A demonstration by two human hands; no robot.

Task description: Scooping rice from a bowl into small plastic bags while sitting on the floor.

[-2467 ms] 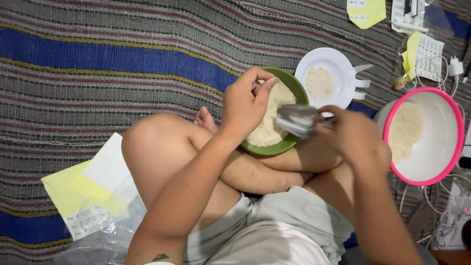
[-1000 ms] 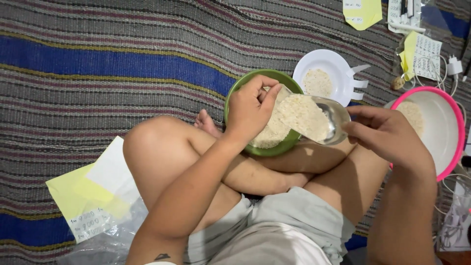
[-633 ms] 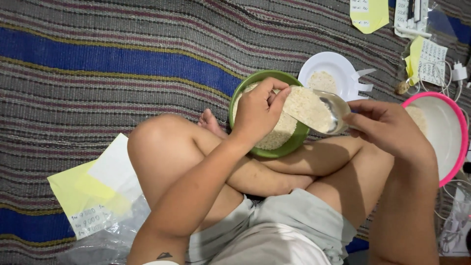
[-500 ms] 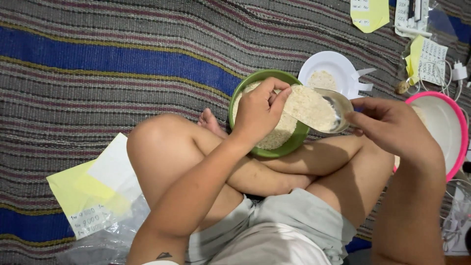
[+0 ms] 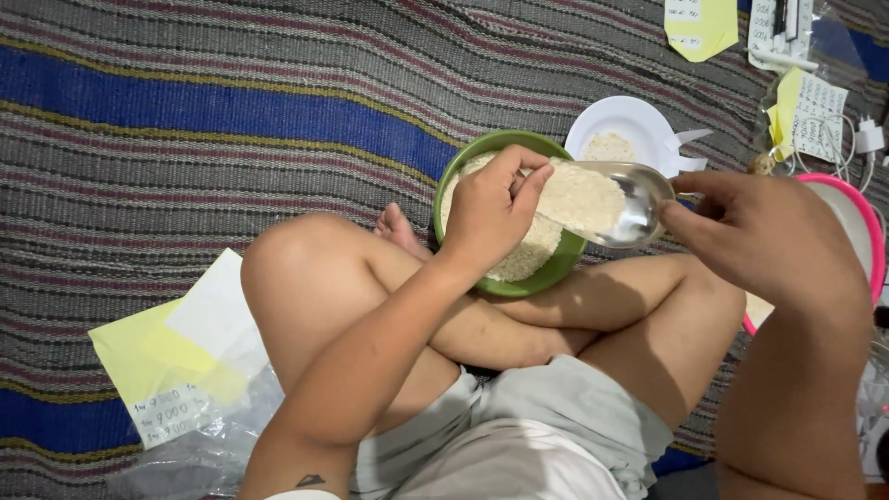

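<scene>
A green bowl (image 5: 546, 273) heaped with pale grain rests on my crossed legs. My right hand (image 5: 755, 236) grips a shiny metal scoop (image 5: 639, 208) piled with the same grain, held tilted over the bowl's right side. My left hand (image 5: 495, 208) hovers over the bowl, fingertips touching the grain at the scoop's mouth.
A white bowl (image 5: 634, 125) with a little grain and a white plastic scoop sits beyond the green one. A pink-rimmed basin (image 5: 861, 231) lies at the right, mostly behind my right arm. Yellow paper slips and clear plastic bags (image 5: 176, 389) lie at the lower left on the striped woven mat (image 5: 185, 111).
My right hand lifted the scoop, now full of grain, from beside the bowl to over it. My left hand shifted its fingers from the bowl onto the grain in the scoop.
</scene>
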